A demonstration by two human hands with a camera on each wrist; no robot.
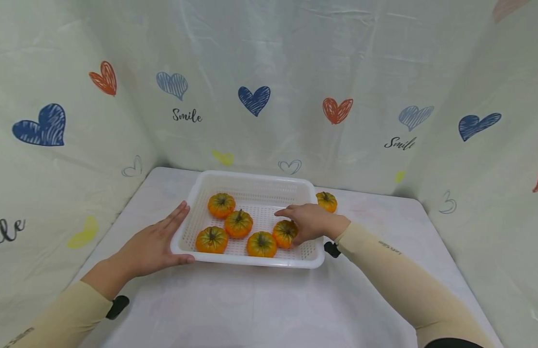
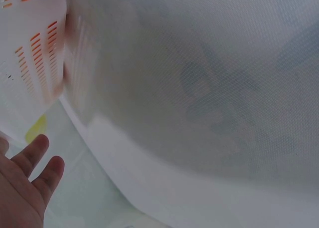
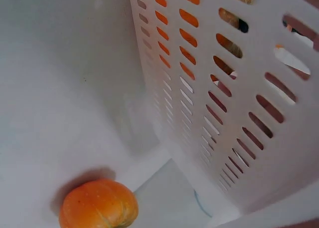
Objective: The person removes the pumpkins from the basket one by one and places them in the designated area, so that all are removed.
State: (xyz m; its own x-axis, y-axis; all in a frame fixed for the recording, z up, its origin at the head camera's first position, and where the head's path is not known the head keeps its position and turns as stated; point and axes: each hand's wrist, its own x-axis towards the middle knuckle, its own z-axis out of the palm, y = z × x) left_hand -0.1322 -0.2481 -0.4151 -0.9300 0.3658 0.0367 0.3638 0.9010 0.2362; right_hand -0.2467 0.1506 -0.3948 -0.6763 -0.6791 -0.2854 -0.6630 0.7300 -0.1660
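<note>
A white plastic basket (image 1: 247,260) with slotted walls stands on the table and holds several small orange pumpkins with green tops. My left hand (image 1: 153,244) rests along the basket's left end, fingers straight and spread, thumb by the near rim; two of its fingertips (image 2: 37,150) show in the left wrist view. Over the basket's right end, my right hand (image 1: 314,221) has its thumb and fingers around the rightmost pumpkin (image 1: 284,234), which sits low in the basket. Another pumpkin (image 1: 327,202) lies outside on the table, just right of the basket, behind my right hand.
The white table (image 1: 234,309) runs back to a hanging curtain (image 1: 295,72) printed with hearts and words, which also closes off both sides. In the right wrist view, the slotted basket wall (image 3: 234,108) rises beside the loose pumpkin.
</note>
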